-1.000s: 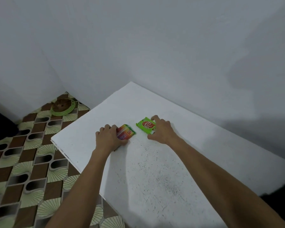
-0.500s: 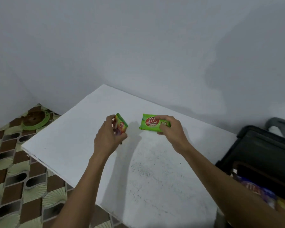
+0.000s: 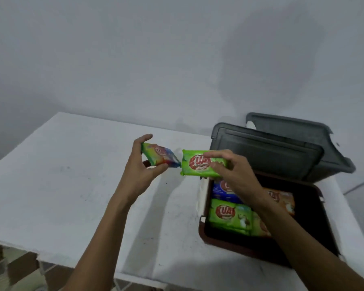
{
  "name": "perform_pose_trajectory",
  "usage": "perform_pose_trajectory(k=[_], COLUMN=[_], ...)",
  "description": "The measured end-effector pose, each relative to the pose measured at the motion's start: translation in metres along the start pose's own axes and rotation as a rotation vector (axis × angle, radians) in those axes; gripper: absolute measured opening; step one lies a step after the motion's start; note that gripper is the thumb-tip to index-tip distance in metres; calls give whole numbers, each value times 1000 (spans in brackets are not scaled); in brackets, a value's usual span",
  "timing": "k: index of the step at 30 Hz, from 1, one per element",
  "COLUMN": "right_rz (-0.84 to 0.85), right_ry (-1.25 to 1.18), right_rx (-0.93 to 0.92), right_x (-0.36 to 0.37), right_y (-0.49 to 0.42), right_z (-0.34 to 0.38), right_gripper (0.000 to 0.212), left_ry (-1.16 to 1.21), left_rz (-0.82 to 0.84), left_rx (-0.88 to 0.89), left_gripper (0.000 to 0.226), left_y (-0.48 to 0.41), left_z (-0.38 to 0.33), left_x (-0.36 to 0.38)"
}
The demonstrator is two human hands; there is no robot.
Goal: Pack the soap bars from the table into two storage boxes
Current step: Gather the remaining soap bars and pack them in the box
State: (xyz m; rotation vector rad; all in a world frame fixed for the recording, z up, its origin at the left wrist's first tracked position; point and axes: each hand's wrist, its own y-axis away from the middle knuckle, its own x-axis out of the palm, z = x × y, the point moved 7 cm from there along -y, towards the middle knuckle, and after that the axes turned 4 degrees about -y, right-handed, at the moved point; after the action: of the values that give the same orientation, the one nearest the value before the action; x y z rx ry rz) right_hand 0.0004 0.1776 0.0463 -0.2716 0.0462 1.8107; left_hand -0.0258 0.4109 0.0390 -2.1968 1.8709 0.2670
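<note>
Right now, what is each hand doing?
Left hand: holds the multicoloured soap bar.
Right hand: holds the green soap bar.

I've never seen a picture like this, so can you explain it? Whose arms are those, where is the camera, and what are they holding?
There is no machine here: these are a person's own two arms. The camera sits on that person's head and looks down, so you see what they see. The left hand holds a rainbow-coloured soap bar. The right hand holds a green soap bar. Both are lifted above the white table. On its right side sits an open storage box with a brown rim, already holding wrapped soaps: green, blue and orange. Behind it stand two dark grey lids. The held soaps probably go in next.
</note>
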Motion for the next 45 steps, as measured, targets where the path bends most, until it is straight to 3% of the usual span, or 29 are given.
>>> perform_pose_trajectory(k=[5, 16, 20, 26, 36, 45], right_rz=[-101, -139, -107, 54, -55, -104], right_ry=[27, 67, -16, 56, 606, 648], right_rx=[40, 298, 341, 343, 248, 281], right_x=[-65, -132, -121, -74, -44, -46], right_y=[44, 123, 129, 115, 101, 101], right_z=[-12, -45, -55, -63, -52, -61], right_gripper=[29, 22, 21, 24, 15, 28], left_ry=[149, 142, 188, 206, 212, 211], left_rz=[59, 299, 254, 221, 226, 252], left_rx=[25, -17, -44, -81, -98, -92], left_gripper=[64, 58, 58, 59, 57, 61], left_y=[12, 33, 34, 33, 33, 32], left_z=[-22, -21, -16, -8, -6, -6], left_x=[51, 135, 138, 135, 135, 136])
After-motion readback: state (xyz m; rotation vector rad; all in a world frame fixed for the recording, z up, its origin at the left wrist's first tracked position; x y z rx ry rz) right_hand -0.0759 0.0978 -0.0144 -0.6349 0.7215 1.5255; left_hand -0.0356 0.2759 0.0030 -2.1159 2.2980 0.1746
